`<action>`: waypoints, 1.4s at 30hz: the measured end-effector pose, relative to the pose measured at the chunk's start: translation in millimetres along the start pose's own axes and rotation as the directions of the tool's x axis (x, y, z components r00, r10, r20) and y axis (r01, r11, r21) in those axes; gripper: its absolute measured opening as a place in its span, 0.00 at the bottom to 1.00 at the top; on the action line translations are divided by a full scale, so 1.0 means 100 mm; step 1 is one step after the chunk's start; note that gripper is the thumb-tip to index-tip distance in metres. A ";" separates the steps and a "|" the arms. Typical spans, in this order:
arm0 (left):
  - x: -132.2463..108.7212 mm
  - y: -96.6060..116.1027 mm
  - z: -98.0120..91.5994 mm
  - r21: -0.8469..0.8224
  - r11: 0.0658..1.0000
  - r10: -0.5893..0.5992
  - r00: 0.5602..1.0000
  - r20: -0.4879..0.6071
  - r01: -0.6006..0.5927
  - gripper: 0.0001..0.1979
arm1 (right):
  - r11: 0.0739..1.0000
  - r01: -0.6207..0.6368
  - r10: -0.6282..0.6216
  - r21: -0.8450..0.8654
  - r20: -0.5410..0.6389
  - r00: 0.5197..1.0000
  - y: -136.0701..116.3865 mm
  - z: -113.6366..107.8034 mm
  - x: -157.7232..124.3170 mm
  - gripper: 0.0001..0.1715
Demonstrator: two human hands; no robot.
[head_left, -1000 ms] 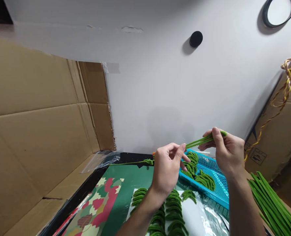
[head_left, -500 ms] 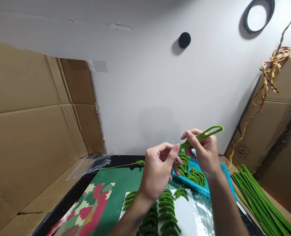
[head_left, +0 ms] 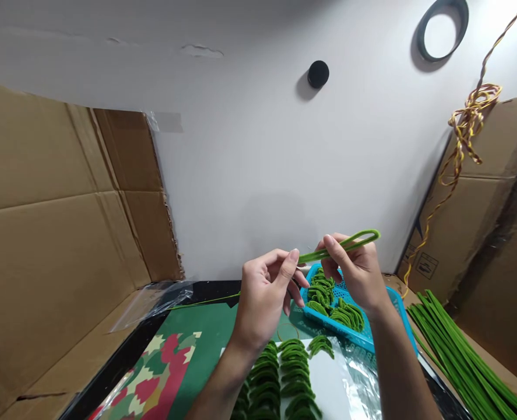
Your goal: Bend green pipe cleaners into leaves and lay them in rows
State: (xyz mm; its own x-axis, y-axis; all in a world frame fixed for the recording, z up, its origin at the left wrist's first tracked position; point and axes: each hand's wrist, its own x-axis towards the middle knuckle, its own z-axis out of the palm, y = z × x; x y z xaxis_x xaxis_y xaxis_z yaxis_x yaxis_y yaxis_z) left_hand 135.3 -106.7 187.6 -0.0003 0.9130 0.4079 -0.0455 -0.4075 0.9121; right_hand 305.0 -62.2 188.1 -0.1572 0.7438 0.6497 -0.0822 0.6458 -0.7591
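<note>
A green pipe cleaner (head_left: 315,255), bent double with a rounded loop at its right end, is stretched between both hands above the table. My left hand (head_left: 264,291) pinches its left end between thumb and forefinger, the other fingers loosely curled. Closer to the loop, my right hand (head_left: 354,265) grips it with thumb and fingers. Below the hands, curved green pipe-cleaner pieces (head_left: 295,367) lie in rows on a white sheet (head_left: 328,385). More such pieces sit in a blue plastic basket (head_left: 400,312) behind and beneath my right hand.
A bundle of straight green pipe cleaners (head_left: 472,356) lies at the right. On the green mat (head_left: 206,332) is a camouflage-patterned sheet (head_left: 148,379). A clear plastic bag (head_left: 148,300) lies at the left back. Cardboard walls (head_left: 66,233) flank the table; a twisted yellow cord (head_left: 468,122) hangs right.
Both hands have shifted slightly left in view with the pipe cleaner, and more of it shows between them. The view itself has moved a little.
</note>
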 end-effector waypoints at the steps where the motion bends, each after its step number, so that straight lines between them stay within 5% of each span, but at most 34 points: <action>1: 0.00 0.00 0.00 -0.009 1.000 0.005 1.000 -0.007 -0.005 0.22 | 1.000 -0.001 0.001 -0.014 0.000 1.000 0.01 0.00 0.00 0.26; 15: -0.01 0.04 -0.02 -0.077 0.996 -0.037 0.999 0.036 0.040 0.20 | 0.998 -0.011 0.008 -0.067 -0.044 0.999 0.05 -0.01 0.00 0.28; 32: -0.05 -0.03 0.18 -0.515 0.846 -0.151 0.988 0.016 0.137 0.19 | 1.000 -0.003 0.003 -0.023 -0.020 1.000 -0.01 0.16 -0.03 0.33; 36: -0.02 -0.07 0.13 -0.458 0.886 -0.155 0.978 -0.143 0.074 0.19 | 1.000 0.007 -0.003 -0.029 0.125 0.992 0.00 0.11 -0.01 0.29; 42: 0.07 -0.06 -0.09 -0.044 0.996 0.064 0.955 -0.290 -0.080 0.18 | 0.988 0.054 -0.059 -0.146 -0.033 0.998 0.02 -0.08 0.04 0.20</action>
State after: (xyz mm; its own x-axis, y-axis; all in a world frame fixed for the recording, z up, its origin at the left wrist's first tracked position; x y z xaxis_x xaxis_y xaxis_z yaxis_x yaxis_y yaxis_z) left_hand 126.2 -97.4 184.8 -0.2924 0.8512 0.4358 -0.0894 -0.4781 0.8738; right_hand 312.0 -57.0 189.3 -0.1197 0.7093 0.6947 0.0537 0.7033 -0.7088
